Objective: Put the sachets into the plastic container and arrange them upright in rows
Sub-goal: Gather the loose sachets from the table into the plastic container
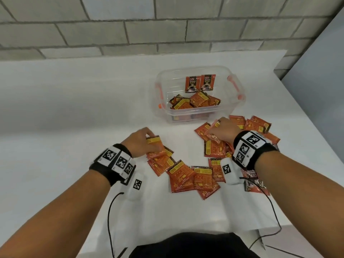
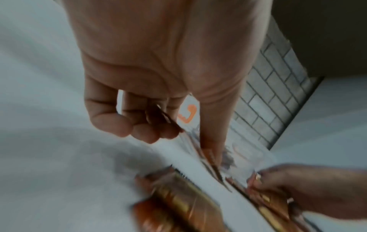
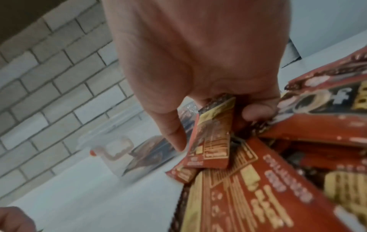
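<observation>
A clear plastic container (image 1: 235, 107) with orange handles stands at the middle back of the white table. Two sachets (image 1: 200, 83) stand upright against its far wall; several more lie flat inside. Many red-orange sachets (image 1: 188, 176) lie in an arc on the table before me. My left hand (image 1: 149, 139) pinches one sachet (image 1: 153, 140) at the arc's left end; it shows edge-on (image 2: 170, 120) in the left wrist view. My right hand (image 1: 214, 128) grips another sachet (image 3: 213, 138) over the right-hand pile, just in front of the container (image 3: 111, 150).
A grey brick wall (image 1: 130, 30) runs behind the table (image 1: 74, 108). The table's right edge (image 1: 305, 116) lies close to the container and the right pile. Black cables (image 1: 108, 220) hang from both wrist bands toward my body.
</observation>
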### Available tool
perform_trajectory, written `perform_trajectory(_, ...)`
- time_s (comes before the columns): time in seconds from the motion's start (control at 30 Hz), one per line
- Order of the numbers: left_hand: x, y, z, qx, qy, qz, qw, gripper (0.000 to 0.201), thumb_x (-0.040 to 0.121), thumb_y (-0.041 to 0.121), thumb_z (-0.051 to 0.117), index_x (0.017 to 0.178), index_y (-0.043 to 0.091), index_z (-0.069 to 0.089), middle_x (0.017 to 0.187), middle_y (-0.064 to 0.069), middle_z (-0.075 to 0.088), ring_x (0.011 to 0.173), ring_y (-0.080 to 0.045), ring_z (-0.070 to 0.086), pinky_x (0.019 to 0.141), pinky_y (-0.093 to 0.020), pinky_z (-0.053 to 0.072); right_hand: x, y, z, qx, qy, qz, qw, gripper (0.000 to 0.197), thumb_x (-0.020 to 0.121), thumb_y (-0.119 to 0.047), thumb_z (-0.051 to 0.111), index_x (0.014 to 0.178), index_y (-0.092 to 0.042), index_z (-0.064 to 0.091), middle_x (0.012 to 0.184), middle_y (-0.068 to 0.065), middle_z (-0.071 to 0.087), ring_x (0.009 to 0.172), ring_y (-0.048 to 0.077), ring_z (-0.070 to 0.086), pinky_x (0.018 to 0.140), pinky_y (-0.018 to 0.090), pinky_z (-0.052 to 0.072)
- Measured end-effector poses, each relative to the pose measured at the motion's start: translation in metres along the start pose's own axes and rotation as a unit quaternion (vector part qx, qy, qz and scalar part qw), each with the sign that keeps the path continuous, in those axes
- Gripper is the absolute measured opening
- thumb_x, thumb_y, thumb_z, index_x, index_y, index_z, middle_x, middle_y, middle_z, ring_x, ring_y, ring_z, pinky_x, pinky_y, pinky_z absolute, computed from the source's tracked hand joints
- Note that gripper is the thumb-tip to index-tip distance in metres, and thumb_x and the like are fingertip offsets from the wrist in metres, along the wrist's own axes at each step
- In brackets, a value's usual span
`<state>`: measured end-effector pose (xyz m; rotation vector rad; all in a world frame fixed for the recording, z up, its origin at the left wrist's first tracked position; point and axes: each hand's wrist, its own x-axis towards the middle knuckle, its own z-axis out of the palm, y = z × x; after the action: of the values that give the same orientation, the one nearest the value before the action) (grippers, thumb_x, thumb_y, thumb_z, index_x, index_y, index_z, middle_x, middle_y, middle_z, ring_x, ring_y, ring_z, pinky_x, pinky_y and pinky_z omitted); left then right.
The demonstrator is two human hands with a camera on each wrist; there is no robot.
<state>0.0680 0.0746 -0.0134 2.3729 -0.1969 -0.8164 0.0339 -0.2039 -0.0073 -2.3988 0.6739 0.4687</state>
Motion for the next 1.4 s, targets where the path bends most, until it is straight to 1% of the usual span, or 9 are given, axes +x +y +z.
perform_trajectory(0.13, -0.004, -0.004, 0.019, 0.090, -0.019, -0.015, 0.996, 0.056, 0.079, 0.039, 0.074, 0.123, 0.017, 0.047, 0.116, -0.003, 0.057, 0.097, -0.016, 0.054, 0.080, -0.026, 0.044, 0.005, -0.006, 0.013, -0.100, -0.006, -0.016, 0.995, 0.057, 0.083, -0.041, 0.066, 0.121, -0.004, 0.046, 0.117, 0.012, 0.059, 0.093, 0.023, 0.053, 0.061, 0.027, 0.040)
perform_trajectory(0.3, 0.000, 0.000, 0.029, 0.150, 0.003, -0.002, 0.989, 0.063, 0.076, 0.040, 0.076, 0.126, 0.012, 0.048, 0.118, -0.007, 0.053, 0.102, -0.019, 0.053, 0.087, -0.031, 0.047, 0.005, -0.014, 0.020, -0.190, 0.021, -0.024, 0.981, 0.061, 0.083, -0.045, 0.064, 0.125, -0.006, 0.046, 0.127, 0.017, 0.051, 0.117, 0.033, 0.050, 0.094, 0.036, 0.043)
perform_trajectory(0.43, 0.005, 0.001, 0.031, 0.134, 0.004, -0.013, 0.991, 0.060, 0.075, 0.036, 0.078, 0.120, 0.013, 0.047, 0.116, -0.008, 0.053, 0.105, -0.024, 0.054, 0.090, -0.038, 0.050, 0.007, -0.014, 0.025, -0.194, 0.043, -0.027, 0.980, 0.070, 0.080, -0.040, 0.066, 0.135, -0.008, 0.037, 0.132, 0.018, 0.042, 0.124, 0.036, 0.040, 0.101, 0.039, 0.036)
perform_trajectory(0.6, 0.004, 0.003, 0.027, 0.012, -0.012, 0.014, 1.000, 0.048, 0.077, 0.022, 0.078, 0.108, 0.018, 0.042, 0.106, -0.006, 0.061, 0.083, -0.017, 0.060, 0.063, -0.024, 0.047, 0.004, -0.012, 0.022, -0.054, 0.023, -0.030, 0.998, 0.049, 0.085, -0.017, 0.062, 0.126, -0.007, 0.038, 0.112, 0.014, 0.059, 0.099, 0.029, 0.058, 0.069, 0.029, 0.043)
perform_trajectory(0.73, -0.006, 0.006, 0.019, -0.106, -0.032, 0.061, 0.992, 0.049, 0.076, 0.018, 0.079, 0.108, 0.029, 0.045, 0.105, -0.006, 0.061, 0.085, -0.021, 0.065, 0.074, -0.032, 0.056, -0.008, -0.008, 0.002, 0.023, -0.018, -0.066, 0.997, 0.055, 0.087, -0.015, 0.065, 0.135, -0.013, 0.039, 0.107, 0.002, 0.054, 0.080, 0.017, 0.056, 0.057, 0.024, 0.041)
perform_trajectory(0.83, -0.016, 0.010, 0.023, -0.111, -0.110, 0.102, 0.982, 0.058, 0.075, 0.016, 0.080, 0.117, 0.036, 0.046, 0.109, -0.004, 0.060, 0.093, -0.020, 0.065, 0.081, -0.032, 0.057, -0.024, 0.000, -0.016, -0.050, -0.078, -0.102, 0.990, 0.060, 0.089, -0.020, 0.065, 0.141, -0.015, 0.037, 0.124, 0.001, 0.053, 0.094, 0.016, 0.053, 0.072, 0.025, 0.042)
perform_trajectory(1.03, -0.017, 0.024, 0.054, 0.158, -0.182, 0.158, 0.958, 0.076, 0.077, 0.024, 0.079, 0.142, 0.022, 0.038, 0.128, 0.001, 0.050, 0.112, -0.015, 0.049, 0.082, -0.017, 0.034, -0.030, 0.019, 0.001, -0.248, -0.125, -0.093, 0.956, 0.066, 0.089, -0.029, 0.064, 0.144, -0.012, 0.032, 0.141, 0.009, 0.045, 0.121, 0.026, 0.047, 0.091, 0.031, 0.041)
perform_trajectory(1.27, -0.008, 0.032, 0.058, 0.193, -0.096, 0.195, 0.957, 0.047, 0.079, 0.026, 0.076, 0.119, 0.017, 0.054, 0.106, 0.000, 0.040, 0.100, -0.017, 0.044, 0.085, -0.029, 0.042, -0.028, 0.025, 0.011, -0.288, -0.051, -0.132, 0.947, 0.058, 0.087, -0.033, 0.065, 0.132, -0.011, 0.038, 0.131, 0.014, 0.037, 0.127, 0.033, 0.031, 0.103, 0.041, 0.032)
perform_trajectory(1.4, -0.011, 0.036, 0.046, 0.116, -0.049, 0.231, 0.965, 0.023, 0.087, 0.024, 0.068, 0.098, 0.019, 0.048, 0.099, 0.001, 0.049, 0.091, -0.017, 0.048, 0.071, -0.023, 0.038, -0.030, 0.026, 0.003, -0.228, -0.047, -0.158, 0.960, 0.045, 0.089, -0.026, 0.063, 0.126, -0.011, 0.042, 0.122, 0.010, 0.048, 0.115, 0.027, 0.046, 0.093, 0.037, 0.041)
